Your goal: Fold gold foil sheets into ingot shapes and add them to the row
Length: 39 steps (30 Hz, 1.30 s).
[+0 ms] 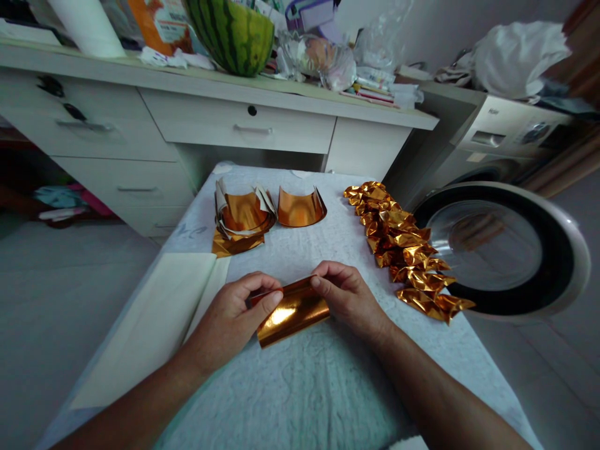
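Note:
Between my two hands is a sheet of shiny gold foil paper, curled over along its far edge. My left hand pinches its left end between thumb and fingers. At the far right corner, my right hand grips the paper with thumb on top. Beyond them stand a stack of curved gold foil sheets with pale backs and a single curved gold sheet. To the right lies a row of folded gold paper ingots, several of them, running toward me.
The cloth-covered table carries pale paper sheets on its left. A white desk stands behind, with a cut watermelon and bags on top. At right, a washing machine's round door hangs open beside the table.

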Tool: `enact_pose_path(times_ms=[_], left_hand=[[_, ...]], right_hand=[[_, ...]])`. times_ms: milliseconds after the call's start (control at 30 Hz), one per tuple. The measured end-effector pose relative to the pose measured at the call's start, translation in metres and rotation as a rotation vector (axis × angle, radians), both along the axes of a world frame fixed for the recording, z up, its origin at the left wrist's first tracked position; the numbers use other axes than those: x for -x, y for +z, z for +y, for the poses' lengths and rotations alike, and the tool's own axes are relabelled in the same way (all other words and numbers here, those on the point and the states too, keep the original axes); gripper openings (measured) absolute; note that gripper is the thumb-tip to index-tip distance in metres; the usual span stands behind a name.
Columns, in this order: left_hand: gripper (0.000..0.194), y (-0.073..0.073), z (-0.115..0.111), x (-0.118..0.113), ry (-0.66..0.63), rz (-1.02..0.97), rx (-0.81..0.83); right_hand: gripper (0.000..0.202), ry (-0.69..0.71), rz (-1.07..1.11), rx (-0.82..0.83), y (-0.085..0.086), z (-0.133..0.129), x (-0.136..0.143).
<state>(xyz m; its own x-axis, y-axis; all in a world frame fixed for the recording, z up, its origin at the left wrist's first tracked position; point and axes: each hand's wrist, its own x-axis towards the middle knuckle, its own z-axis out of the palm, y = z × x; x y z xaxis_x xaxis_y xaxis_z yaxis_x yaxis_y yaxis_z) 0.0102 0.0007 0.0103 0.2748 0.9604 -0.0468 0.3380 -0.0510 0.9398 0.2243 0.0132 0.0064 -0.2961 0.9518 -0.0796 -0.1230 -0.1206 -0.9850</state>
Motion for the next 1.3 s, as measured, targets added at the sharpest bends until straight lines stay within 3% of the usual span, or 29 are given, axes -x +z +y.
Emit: enact_pose_path(times_ms=[367, 1167, 1300], left_hand=[[0.022, -0.002, 0.000, 0.000, 0.002, -0.007, 0.000], [0.021, -0.001, 0.000, -0.001, 0.003, 0.028, -0.023], [0.021, 0.000, 0.001, -0.002, 0.020, 0.101, -0.065]], right_hand=[[0.030, 0.009, -0.012, 0.019, 0.005, -0.001, 0.001], [0.027, -0.019, -0.009, 0.027, -0.006, 0.002, 0.001], [0.024, -0.027, -0.119, -0.060, -0.008, 0.005, 0.002]])
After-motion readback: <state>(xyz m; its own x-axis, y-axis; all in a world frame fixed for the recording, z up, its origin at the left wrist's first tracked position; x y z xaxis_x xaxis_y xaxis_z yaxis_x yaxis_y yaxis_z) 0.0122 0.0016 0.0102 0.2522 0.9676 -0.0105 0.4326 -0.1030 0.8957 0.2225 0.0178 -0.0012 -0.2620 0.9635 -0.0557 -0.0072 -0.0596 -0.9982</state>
